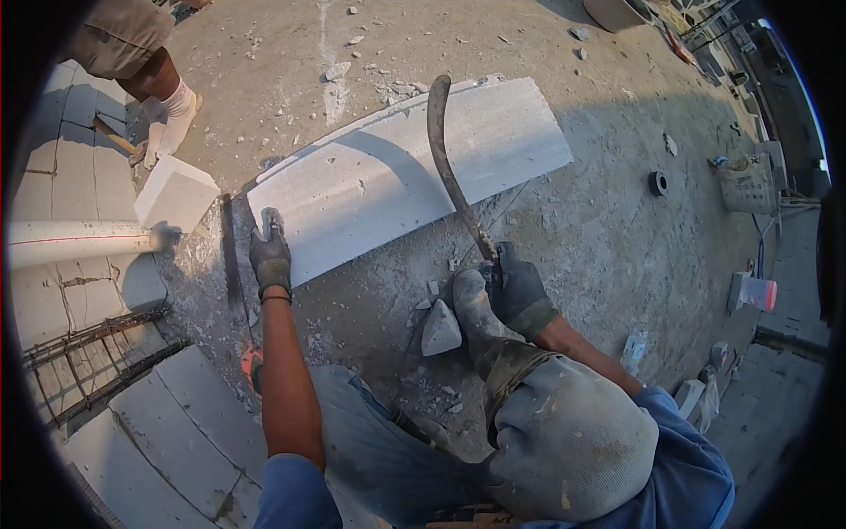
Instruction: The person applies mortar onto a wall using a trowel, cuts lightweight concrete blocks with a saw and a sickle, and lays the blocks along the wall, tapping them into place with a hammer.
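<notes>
Two hands: left (270, 251) on slab (339, 207) edge, grip unclear; right (518, 286) clasps bar (442, 150) above floor (617, 238)

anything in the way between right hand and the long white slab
Nothing visible blocks the right hand from the slab; only the curved bar it grips spans the gap. The boot toe sits beside the hand.

And it's a chalky white slab (352, 194) in front of me, crossed by a grey band of shadow! Dark grey on my left glove (271, 251), dark grey on my right glove (518, 286), and a dusty brown curved tool (449, 176). Blue sleeves (295, 494) on me, faded blue-grey trousers (388, 432) below. There's a white pipe (84, 242) with one thin red stripe, and a black ring (658, 183) on grey-brown ground (617, 238)!
</notes>
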The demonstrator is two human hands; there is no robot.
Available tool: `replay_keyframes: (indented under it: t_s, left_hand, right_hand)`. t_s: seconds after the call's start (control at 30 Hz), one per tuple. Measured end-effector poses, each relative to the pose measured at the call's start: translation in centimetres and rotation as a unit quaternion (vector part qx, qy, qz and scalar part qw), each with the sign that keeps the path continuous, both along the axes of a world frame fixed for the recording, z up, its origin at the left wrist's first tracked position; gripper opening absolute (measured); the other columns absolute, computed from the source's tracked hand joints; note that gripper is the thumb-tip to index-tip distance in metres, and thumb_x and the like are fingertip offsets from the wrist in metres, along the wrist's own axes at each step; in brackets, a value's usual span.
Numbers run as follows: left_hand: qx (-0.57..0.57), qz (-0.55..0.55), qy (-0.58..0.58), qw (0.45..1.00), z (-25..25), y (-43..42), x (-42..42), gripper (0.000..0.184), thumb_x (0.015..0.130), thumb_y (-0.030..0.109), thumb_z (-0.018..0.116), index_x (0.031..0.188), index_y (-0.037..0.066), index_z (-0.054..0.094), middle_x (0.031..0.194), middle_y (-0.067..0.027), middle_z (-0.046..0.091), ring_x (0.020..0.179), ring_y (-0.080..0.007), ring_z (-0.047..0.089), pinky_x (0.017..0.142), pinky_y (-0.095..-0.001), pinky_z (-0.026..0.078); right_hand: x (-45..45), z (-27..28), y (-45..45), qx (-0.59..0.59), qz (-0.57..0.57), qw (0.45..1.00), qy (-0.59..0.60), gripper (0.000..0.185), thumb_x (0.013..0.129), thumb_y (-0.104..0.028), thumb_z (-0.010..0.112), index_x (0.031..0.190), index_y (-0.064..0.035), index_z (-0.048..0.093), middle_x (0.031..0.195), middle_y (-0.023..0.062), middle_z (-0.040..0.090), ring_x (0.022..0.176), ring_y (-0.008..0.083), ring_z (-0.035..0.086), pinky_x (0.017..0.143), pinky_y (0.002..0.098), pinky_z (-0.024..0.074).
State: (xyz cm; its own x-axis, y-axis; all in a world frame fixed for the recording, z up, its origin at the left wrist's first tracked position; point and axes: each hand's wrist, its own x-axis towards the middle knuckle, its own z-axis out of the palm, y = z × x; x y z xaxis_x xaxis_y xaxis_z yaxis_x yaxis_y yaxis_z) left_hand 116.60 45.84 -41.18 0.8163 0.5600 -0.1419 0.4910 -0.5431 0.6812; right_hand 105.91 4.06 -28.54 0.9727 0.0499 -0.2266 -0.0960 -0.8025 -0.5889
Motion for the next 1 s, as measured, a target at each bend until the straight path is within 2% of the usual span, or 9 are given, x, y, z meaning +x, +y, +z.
replay_keyframes:
  t_s: [0.13,0.23,0.47,0.6,0.7,0.77,0.87,0.93,1.0]
  left_hand:
    - [-0.114,0.015,-0.002,0.993,1.8,-0.8,-0.5,0.068,0.093,0.051,0.059,0.119,-0.012,0.055,0.107,-0.0218,0.065,0.092,-0.0254,0.064,0.077,-0.0341,0.05]
    - [-0.247,0.016,-0.069,0.966,-2.8,1.9,-0.4,0.063,0.094,0.049,0.058,0.114,-0.011,0.058,0.095,-0.016,0.065,0.085,-0.0168,0.061,0.074,-0.0292,0.049]
    - [-0.169,0.06,0.125,0.976,-6.2,4.8,-1.0,0.056,0.099,0.045,0.052,0.108,-0.01,0.063,0.099,-0.0191,0.068,0.09,-0.0225,0.065,0.078,-0.0329,0.05]
    - [-0.21,-0.004,0.047,0.977,-6.4,4.5,-1.3,0.059,0.097,0.045,0.054,0.12,-0.009,0.061,0.118,-0.0257,0.065,0.108,-0.0347,0.064,0.09,-0.0402,0.048]
    - [-0.227,-0.072,-0.075,0.968,-13.2,7.2,-1.7,0.058,0.097,0.043,0.056,0.123,-0.008,0.06,0.122,-0.0266,0.064,0.11,-0.0359,0.063,0.092,-0.0402,0.047]
    - [-0.169,-0.13,-0.165,0.963,-14.2,7.7,-1.8,0.057,0.097,0.042,0.056,0.124,-0.008,0.06,0.121,-0.0261,0.064,0.109,-0.034,0.063,0.092,-0.0383,0.047]
    - [-0.236,0.054,0.011,0.97,-6.0,3.1,-1.3,0.055,0.098,0.04,0.055,0.126,-0.007,0.06,0.122,-0.0239,0.065,0.11,-0.0304,0.063,0.092,-0.0347,0.047]
    - [-0.202,0.057,0.032,0.977,-0.7,0.6,-1.7,0.055,0.098,0.039,0.054,0.13,-0.005,0.057,0.125,-0.0208,0.064,0.114,-0.0288,0.062,0.094,-0.0324,0.046]
    - [-0.226,0.052,-0.014,0.973,-3.1,1.2,-2.0,0.054,0.099,0.039,0.053,0.132,-0.005,0.056,0.126,-0.0191,0.064,0.112,-0.0277,0.062,0.093,-0.0327,0.046]
  right_hand:
    - [-1.3,-0.3,-0.4,0.021,-0.024,1.0,-0.001,0.026,0.089,-0.011,0.059,0.107,0.0029,0.049,0.069,0.0257,0.061,0.065,0.0471,0.061,0.056,0.0537,0.0445]
    - [-1.7,0.0,0.2,-0.019,-0.02,1.0,0.011,0.024,0.09,-0.012,0.058,0.107,0.0033,0.05,0.07,0.0273,0.061,0.067,0.0478,0.062,0.057,0.0538,0.0454]
    - [0.4,0.9,2.0,-0.055,-0.022,0.997,0.046,0.023,0.091,-0.014,0.056,0.104,0.0032,0.049,0.074,0.0296,0.063,0.072,0.0497,0.062,0.064,0.0574,0.0468]
    - [8.6,0.3,5.0,-0.089,-0.025,0.996,-0.007,0.025,0.093,-0.018,0.055,0.102,0.0049,0.052,0.085,0.0309,0.065,0.081,0.0492,0.063,0.073,0.0546,0.0495]
    - [17.3,1.9,8.5,-0.064,-0.058,0.995,0.05,0.028,0.093,-0.019,0.055,0.104,0.0065,0.059,0.095,0.0307,0.067,0.094,0.0459,0.066,0.084,0.0503,0.052]
    - [19.7,5.9,9.6,0.069,-0.094,0.964,0.237,0.031,0.093,-0.019,0.054,0.107,0.0067,0.062,0.1,0.0314,0.067,0.098,0.0446,0.066,0.086,0.0491,0.0521]
    - [17.3,5.2,8.8,0.001,-0.082,0.984,0.158,0.031,0.093,-0.02,0.054,0.106,0.0073,0.061,0.099,0.0317,0.067,0.098,0.0452,0.066,0.087,0.0491,0.052]
    - [12.5,1.7,6.9,-0.127,-0.024,0.99,0.048,0.029,0.092,-0.019,0.054,0.106,0.0072,0.054,0.093,0.0319,0.066,0.093,0.0472,0.065,0.083,0.0511,0.0516]
    - [5.2,0.4,4.3,-0.139,-0.013,0.989,0.054,0.031,0.09,-0.019,0.056,0.108,0.0052,0.048,0.087,0.0321,0.065,0.087,0.0488,0.064,0.08,0.0543,0.0502]
